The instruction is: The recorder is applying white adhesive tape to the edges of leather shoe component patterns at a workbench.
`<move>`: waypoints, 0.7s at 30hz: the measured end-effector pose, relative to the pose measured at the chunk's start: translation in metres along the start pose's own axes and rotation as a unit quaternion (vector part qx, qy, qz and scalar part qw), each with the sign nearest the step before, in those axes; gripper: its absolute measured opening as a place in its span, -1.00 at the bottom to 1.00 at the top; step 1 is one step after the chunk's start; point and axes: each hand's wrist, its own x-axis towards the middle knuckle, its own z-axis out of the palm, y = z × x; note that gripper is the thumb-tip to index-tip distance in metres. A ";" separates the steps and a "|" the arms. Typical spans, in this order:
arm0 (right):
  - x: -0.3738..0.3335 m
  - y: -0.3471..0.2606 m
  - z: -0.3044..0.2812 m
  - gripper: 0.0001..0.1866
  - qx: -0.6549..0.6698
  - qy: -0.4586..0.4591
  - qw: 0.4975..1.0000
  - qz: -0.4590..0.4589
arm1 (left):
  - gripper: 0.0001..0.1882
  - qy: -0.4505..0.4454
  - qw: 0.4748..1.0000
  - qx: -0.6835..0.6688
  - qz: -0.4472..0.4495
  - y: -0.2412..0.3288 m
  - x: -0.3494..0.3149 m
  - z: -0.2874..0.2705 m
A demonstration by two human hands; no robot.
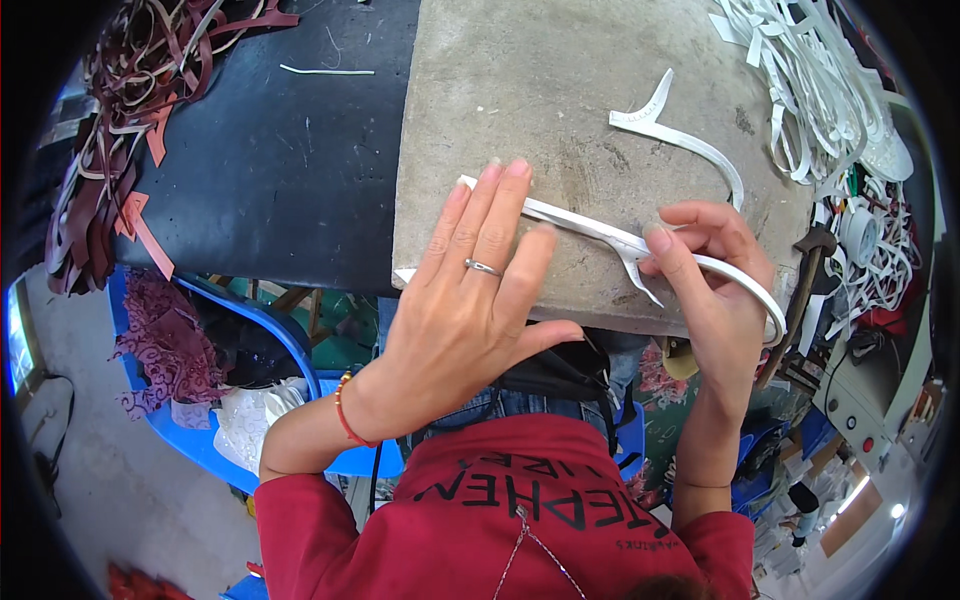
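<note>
A narrow white strap (572,219) with a small forked side tab lies across the worn grey slab (520,80). My left hand (470,265) rests flat over the strap's left end, fingers stretched out and thumb apart; the fingers hide part of it. With thumb and fingers my right hand (715,275) pinches the strap near the tab, and the strap's tail curves round below that hand. Farther back on the slab lies another white strap (690,140), also with a forked end and a curved tail.
Maroon straps (95,210) hang in a heap at the left of the black tabletop (270,150). White straps (800,90) are bundled at the far right. A hammer (805,290) lies by the slab's right edge. Below the table, a blue chair (250,320) holds patterned cloth (175,345).
</note>
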 end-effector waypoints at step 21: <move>-0.013 0.011 -0.004 -0.65 -0.293 0.058 0.945 -0.130 | -0.18 -0.060 0.990 0.119 0.048 0.027 0.014 0.025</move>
